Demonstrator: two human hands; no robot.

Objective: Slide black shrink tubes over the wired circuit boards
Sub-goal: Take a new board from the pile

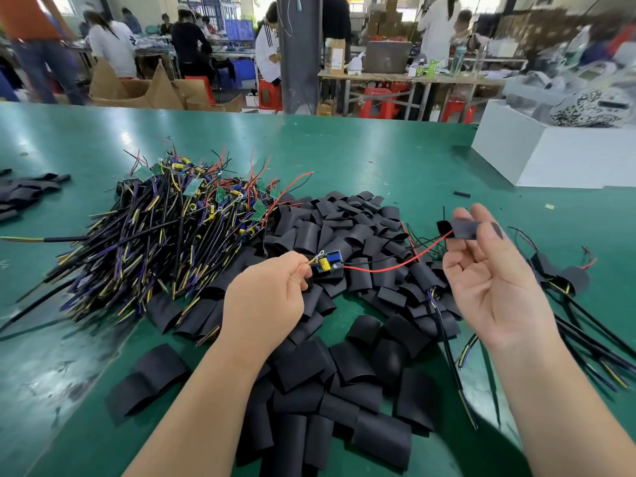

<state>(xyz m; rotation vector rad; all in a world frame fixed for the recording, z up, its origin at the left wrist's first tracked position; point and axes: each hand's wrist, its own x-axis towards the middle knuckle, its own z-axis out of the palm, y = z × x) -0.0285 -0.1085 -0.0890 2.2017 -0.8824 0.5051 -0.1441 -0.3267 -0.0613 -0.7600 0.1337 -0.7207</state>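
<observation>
L hand (266,297) pinches board (327,264), R hand (495,273) holds tube (464,229) w/ red wire (395,265) entering

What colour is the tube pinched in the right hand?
Black tube, seen in the head view.

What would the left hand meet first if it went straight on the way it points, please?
Probably the shrink tube pinched in the right hand; the left hand, holding the circuit board, points there along the red wire.
</observation>
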